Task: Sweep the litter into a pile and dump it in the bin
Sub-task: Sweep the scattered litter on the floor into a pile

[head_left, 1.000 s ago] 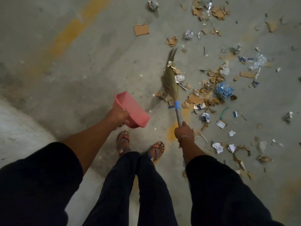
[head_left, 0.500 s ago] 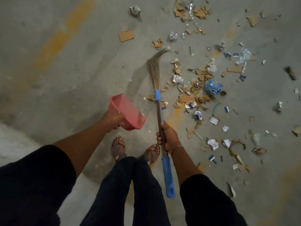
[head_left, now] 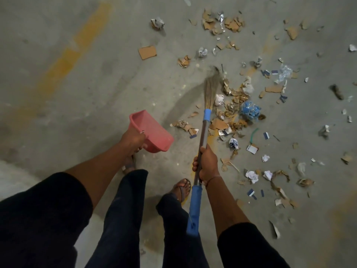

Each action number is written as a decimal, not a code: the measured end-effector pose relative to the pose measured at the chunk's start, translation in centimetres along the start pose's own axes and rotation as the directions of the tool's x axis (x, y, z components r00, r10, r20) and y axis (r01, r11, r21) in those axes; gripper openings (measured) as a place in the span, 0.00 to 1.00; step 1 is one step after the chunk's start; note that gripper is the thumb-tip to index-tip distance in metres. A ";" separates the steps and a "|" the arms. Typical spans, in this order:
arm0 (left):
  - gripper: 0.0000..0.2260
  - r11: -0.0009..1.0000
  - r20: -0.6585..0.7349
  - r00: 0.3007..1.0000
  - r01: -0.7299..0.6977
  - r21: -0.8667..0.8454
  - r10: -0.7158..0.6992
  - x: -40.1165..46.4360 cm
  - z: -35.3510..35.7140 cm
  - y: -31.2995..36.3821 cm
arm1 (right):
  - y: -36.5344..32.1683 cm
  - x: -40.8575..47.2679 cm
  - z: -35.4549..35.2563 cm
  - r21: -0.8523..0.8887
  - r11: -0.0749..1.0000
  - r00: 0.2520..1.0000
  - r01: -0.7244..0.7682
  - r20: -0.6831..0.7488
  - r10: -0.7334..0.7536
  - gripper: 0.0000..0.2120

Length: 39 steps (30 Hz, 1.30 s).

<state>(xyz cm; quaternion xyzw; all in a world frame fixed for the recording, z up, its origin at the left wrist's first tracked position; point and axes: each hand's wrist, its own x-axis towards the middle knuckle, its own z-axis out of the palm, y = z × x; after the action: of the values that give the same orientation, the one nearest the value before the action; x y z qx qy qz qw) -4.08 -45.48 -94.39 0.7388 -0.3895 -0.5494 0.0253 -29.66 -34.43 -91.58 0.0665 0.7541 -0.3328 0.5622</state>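
Note:
My right hand [head_left: 207, 163] grips the metal shaft of a broom [head_left: 203, 136] that has a blue collar and blue end grip. Its straw head [head_left: 211, 89] rests on the floor against the left edge of a loose heap of litter [head_left: 234, 111]: torn cardboard, crumpled paper, foil and a blue plastic wad [head_left: 249, 110]. My left hand [head_left: 133, 141] holds a pink dustpan [head_left: 152, 130] by its rim, tilted, above the floor left of the broom. No bin is in view.
Litter is scattered over the grey concrete floor to the right and far side, including a flat cardboard piece [head_left: 147, 52] and a crumpled paper ball [head_left: 158, 23]. My sandalled feet [head_left: 182, 188] stand below the dustpan. A faded yellow line [head_left: 63, 60] crosses the floor at left.
The broom head has swung from left of the litter rightward against the heap, pushing scraps together. My right hand has slid to mid-shaft. The dustpan has stayed in my left hand.

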 end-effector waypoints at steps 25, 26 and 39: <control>0.11 0.999 0.011 1.000 0.015 0.039 -0.016 12.2 -21.0 5.9 | -5.5 -1.7 29.5 -0.605 0.734 0.921 0.307 -0.005 -0.390 0.25; 0.12 0.999 0.008 1.000 0.021 0.031 -0.021 12.7 -21.5 5.8 | -6.0 -1.3 30.7 -0.642 0.705 0.926 0.302 0.021 -0.377 0.25; 0.15 1.000 -0.006 1.000 0.008 0.006 -0.008 17.2 -25.9 6.2 | -10.7 5.2 35.8 -0.481 0.876 0.992 0.043 -0.081 -0.093 0.19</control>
<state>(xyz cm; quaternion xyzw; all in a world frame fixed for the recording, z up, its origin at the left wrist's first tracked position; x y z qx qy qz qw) 15.70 -70.27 -94.93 0.7421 -0.3881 -0.5460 0.0219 -7.86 -64.75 -96.85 -0.0838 0.8423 -0.1522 0.5103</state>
